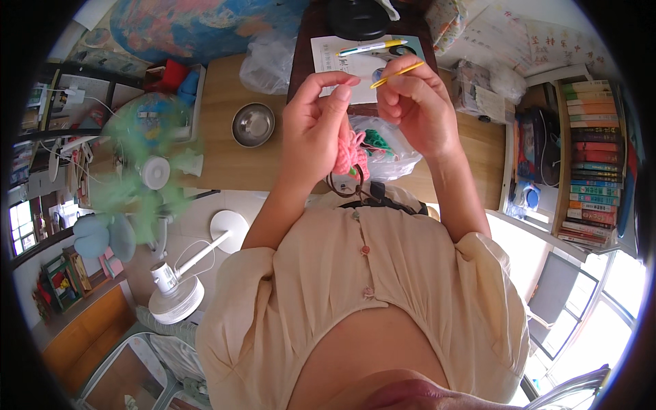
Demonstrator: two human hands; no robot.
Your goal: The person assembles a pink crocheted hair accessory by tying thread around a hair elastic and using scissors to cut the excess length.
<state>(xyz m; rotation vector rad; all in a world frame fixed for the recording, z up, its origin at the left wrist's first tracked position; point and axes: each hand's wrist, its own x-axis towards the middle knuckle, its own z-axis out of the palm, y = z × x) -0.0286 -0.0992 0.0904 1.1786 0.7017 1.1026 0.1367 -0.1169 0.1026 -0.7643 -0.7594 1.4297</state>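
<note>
My right hand (424,109) pinches a slim yellow crochet hook (396,75) between thumb and fingers, its tip pointing toward my left hand. My left hand (316,123) is closed around pink crocheted yarn (352,152), which hangs out below the palm on the side facing my right hand. The left thumb and forefinger are drawn close together, a short way from the hook's tip. Any strand between the hands is too fine to make out. Under the pink piece lies a clear plastic bag (403,160) with green yarn (376,141) in it. A dark brown loop (345,183) hangs nearest my body.
A steel bowl (253,125) stands on the wooden desk (219,164), left of my hands. Beyond my hands lie a printed sheet (328,58) and a yellow-and-white pen (371,48). A crumpled plastic bag (268,63) sits at the back. Books (594,164) fill a shelf at right; a white fan (175,297) stands left.
</note>
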